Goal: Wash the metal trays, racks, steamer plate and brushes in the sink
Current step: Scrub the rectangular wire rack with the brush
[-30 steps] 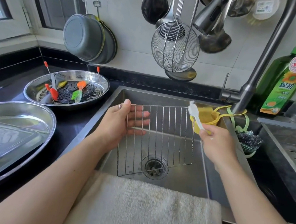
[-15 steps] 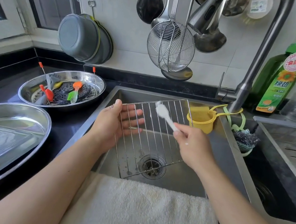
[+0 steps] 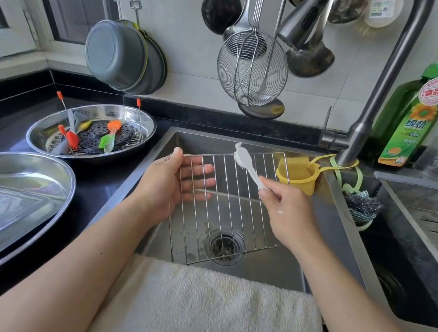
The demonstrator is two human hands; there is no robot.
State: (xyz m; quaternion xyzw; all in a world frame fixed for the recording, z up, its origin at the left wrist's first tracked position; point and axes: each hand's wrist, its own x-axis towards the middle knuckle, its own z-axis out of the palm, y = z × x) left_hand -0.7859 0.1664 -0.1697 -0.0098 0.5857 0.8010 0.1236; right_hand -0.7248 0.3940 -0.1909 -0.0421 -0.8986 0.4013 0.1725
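**Rack up over the sink, brush on the wires**

Steel sink [image 3: 326, 208] dead centre. Left of sink, on the black desk [image 3: 104, 178]: big empty tray [image 3: 8, 193], then round tray [image 3: 91, 132] heaped with steamer plate [image 3: 96, 137] and coloured brushes [image 3: 108, 137]. Above the sink basin, wire rack [image 3: 224, 202] tilted, left hand [image 3: 173, 185] gripping its left edge, thumb in front, fingers spread behind. Right hand [image 3: 287, 211] pinching white brush [image 3: 246, 162], bristles touching rack's top edge.
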